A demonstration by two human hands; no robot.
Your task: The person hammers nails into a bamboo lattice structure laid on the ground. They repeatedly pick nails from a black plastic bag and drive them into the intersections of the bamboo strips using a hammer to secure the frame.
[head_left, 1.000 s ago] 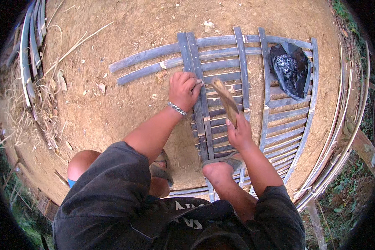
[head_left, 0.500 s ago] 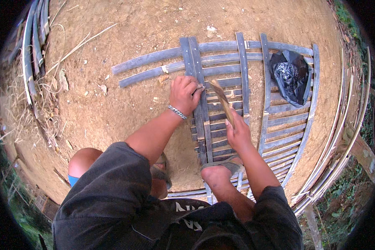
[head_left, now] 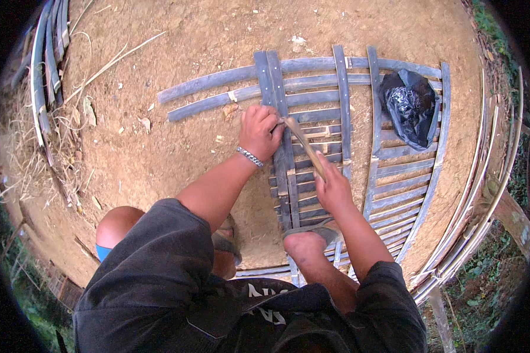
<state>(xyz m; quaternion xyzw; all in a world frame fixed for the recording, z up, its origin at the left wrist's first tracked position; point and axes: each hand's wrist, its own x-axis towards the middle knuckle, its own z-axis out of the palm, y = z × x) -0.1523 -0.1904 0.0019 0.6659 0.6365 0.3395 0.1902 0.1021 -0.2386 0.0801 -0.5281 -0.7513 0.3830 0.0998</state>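
The right hand's grip (head_left: 334, 187) is clenched on a blade (head_left: 303, 147) angled toward 11 o'clock, where the left hand (head_left: 259, 130) pinches the bamboo slat frame (head_left: 288, 176); a slip could cut those fingers.

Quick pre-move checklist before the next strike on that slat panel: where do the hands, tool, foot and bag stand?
1. Right hand grips the tool handle: ok.
2. Left hand steadies the paired upright slats: ok.
3. Left fingers clear of the tool tip: not ok, they sit right beside it.
4. Foot in sandal pins the panel's lower end: ok.
5. Black plastic bag away from the work spot: ok.
6. Nail or tie under the tool: cannot tell.
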